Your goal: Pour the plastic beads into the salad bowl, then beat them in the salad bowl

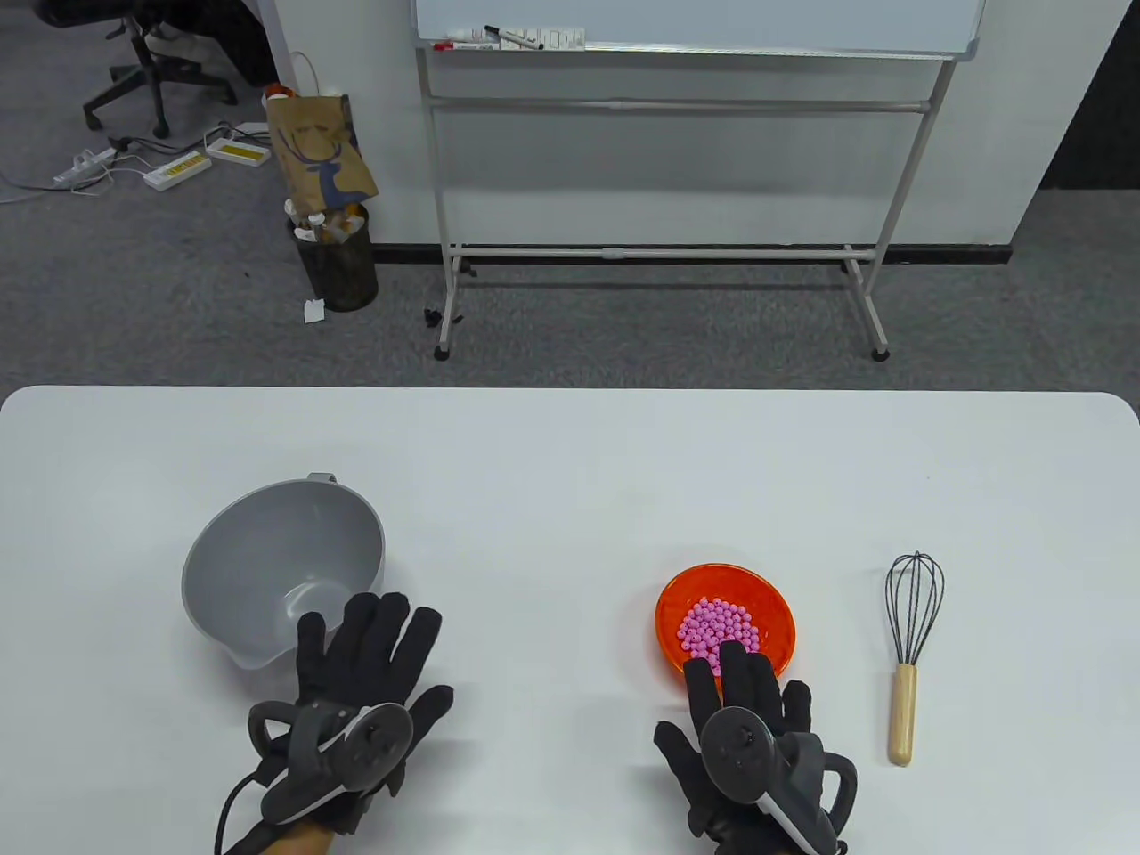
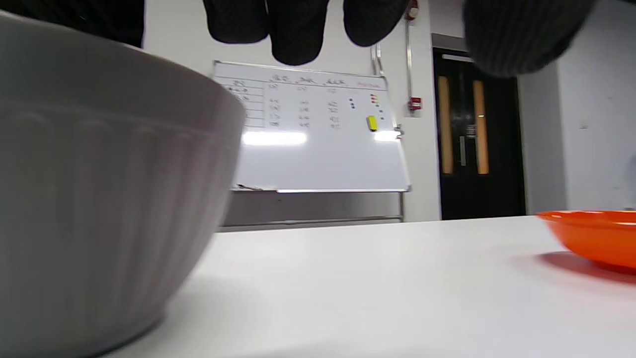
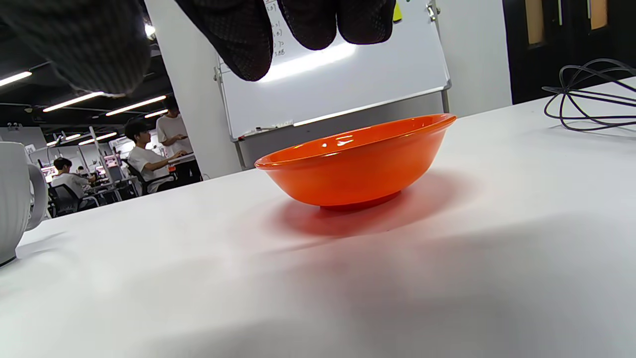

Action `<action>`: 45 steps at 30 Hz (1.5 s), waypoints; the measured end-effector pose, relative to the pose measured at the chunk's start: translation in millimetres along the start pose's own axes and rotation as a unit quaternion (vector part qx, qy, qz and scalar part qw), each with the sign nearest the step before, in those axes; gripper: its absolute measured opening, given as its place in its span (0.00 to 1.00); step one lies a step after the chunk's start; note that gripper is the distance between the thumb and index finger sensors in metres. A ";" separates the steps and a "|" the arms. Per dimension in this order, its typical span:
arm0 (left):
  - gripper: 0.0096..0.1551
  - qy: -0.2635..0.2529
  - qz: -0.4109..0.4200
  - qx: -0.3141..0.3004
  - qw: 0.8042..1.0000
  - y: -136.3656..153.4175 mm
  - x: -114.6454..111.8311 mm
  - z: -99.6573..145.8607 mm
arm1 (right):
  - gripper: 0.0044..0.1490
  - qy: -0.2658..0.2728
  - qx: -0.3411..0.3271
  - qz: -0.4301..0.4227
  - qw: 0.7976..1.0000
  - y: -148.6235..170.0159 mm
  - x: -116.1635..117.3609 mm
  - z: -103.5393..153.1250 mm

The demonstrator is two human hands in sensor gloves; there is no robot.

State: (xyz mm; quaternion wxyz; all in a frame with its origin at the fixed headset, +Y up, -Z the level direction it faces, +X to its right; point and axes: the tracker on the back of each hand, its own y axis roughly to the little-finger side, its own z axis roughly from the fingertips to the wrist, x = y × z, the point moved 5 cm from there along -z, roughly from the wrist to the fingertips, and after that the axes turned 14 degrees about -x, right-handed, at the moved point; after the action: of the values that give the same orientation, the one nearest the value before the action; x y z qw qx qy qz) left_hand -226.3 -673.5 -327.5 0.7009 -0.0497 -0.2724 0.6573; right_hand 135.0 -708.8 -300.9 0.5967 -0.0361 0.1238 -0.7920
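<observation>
Open-plan office. Rolling whiteboard (image 1: 695,27) with markers (image 1: 512,37) on tray, grey carpet (image 1: 623,329), swivel chair (image 1: 147,71), power strips (image 1: 178,165) on floor, full wastebasket (image 1: 337,263). People at desks (image 3: 144,159) under strip lights (image 3: 74,102).

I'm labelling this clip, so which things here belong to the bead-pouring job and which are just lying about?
For the job:
- grey salad bowl
- orange bowl
- pink beads
- whisk

Lying about:
- whiteboard
- paper bag
- bin
- power strips
</observation>
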 end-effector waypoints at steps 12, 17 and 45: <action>0.31 0.029 -0.030 0.129 0.991 63.4 -25.3 10.5 | 0.49 -0.004 0.005 -0.002 1.000 3.2 0.9 0.8; 0.29 0.012 -0.024 0.127 0.992 63.9 -23.3 11.2 | 0.49 -0.004 0.009 -0.004 1.000 5.1 0.7 1.2; 0.30 -0.067 0.027 -0.174 0.982 -118.6 14.4 8.8 | 0.48 0.000 0.027 -0.013 1.000 14.2 -0.7 1.9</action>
State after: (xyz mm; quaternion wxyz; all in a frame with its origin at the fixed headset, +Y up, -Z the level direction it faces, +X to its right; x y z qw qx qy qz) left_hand -124.3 -677.9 -264.8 0.6435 -0.1344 -0.4274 0.6206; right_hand 148.9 -712.1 -302.3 0.5870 -0.0218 0.1014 -0.8029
